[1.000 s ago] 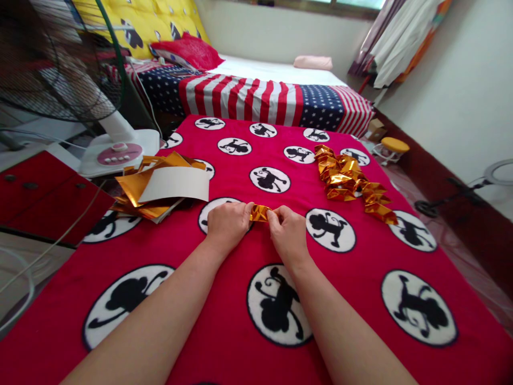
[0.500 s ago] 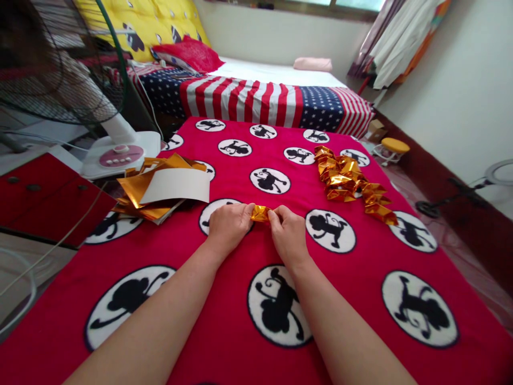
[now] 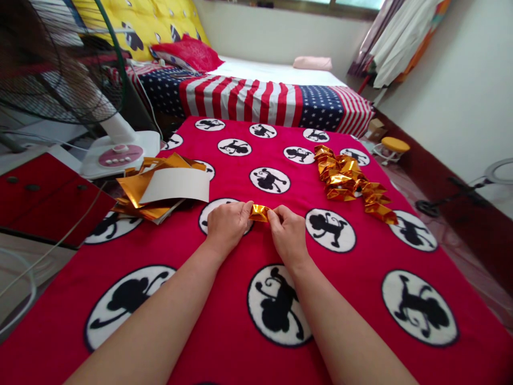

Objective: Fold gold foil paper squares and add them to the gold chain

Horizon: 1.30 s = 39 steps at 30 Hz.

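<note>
A small folded piece of shiny gold paper (image 3: 259, 213) is stretched between my two hands, just above the red blanket (image 3: 224, 299). My left hand (image 3: 227, 224) pinches its left end, and my right hand (image 3: 287, 231) pinches its right end. To the left lies a pile of flat gold sheets (image 3: 140, 187) with a curved pale sheet (image 3: 176, 185) on top. Rows of folded gold pieces (image 3: 340, 174) rest on the blanket at the right.
A fan with a white base (image 3: 150, 144) stands at the left beside a red drawer unit (image 3: 52, 198). Behind the blanket is a bed with a striped cover (image 3: 244, 99). A yellow stool (image 3: 395, 144) sits at the right by the wall.
My left hand has shifted very slightly left and up. The gold piece between the hands looks a little more tilted and opened out.
</note>
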Motion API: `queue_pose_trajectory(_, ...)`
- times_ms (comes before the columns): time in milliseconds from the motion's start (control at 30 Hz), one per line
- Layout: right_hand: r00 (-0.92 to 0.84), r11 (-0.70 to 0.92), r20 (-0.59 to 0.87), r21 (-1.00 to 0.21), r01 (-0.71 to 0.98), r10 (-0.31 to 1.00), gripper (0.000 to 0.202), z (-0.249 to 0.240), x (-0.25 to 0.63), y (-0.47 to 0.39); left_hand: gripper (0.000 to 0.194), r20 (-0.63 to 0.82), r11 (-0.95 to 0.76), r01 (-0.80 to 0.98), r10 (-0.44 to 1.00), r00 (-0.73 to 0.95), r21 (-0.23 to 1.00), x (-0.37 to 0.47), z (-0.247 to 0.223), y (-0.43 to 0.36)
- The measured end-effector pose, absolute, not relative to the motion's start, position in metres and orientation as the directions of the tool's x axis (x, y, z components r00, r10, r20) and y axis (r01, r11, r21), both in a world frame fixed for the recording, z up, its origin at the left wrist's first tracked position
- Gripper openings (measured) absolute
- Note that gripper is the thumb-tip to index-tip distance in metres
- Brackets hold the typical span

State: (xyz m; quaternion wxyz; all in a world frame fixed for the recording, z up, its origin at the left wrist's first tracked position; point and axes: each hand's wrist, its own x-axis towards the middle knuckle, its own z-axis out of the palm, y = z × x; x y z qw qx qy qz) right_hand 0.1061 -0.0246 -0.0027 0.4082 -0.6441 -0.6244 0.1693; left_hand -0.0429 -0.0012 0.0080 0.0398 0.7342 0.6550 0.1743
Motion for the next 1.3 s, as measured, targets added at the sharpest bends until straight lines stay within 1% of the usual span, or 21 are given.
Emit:
queue_pose_trajectory(233,0.177,0.126,0.262,-0.827,0.548,0.949,0.030,-0.0039,0.1062,-0.0262,0.054,0.204,-0.152,0.952,0.974,0.098,0.264,-0.0415,0.0080,-0.0017)
queue_pose_trajectory(400,0.167,0.145,0.257,-0.859,0.492,0.952,0.030,-0.0058,0.1067,-0.0264,0.054,0.206,-0.158,0.949,0.973,0.102,0.273,-0.0417,0.0086,-0.0020)
queue_pose_trajectory(667,0.159,0.129,0.239,-0.853,0.506,0.958,0.030,-0.0059,0.1061,-0.0265,0.055,0.187,-0.148,0.935,0.978,0.090,0.322,-0.0429,0.0074,-0.0010)
queue_pose_trajectory(933,0.157,0.144,0.253,-0.853,0.501,0.954,0.030,-0.0038,0.1046,-0.0286,0.054,0.194,-0.153,0.914,0.977,0.084,0.376,-0.0427,0.0070,-0.0003)
queue_pose_trajectory(1300,0.158,0.159,0.263,-0.863,0.479,0.952,0.030,-0.0036,0.1038,-0.0279,0.052,0.208,-0.169,0.892,0.974,0.086,0.420,-0.0430,0.0066,0.0002)
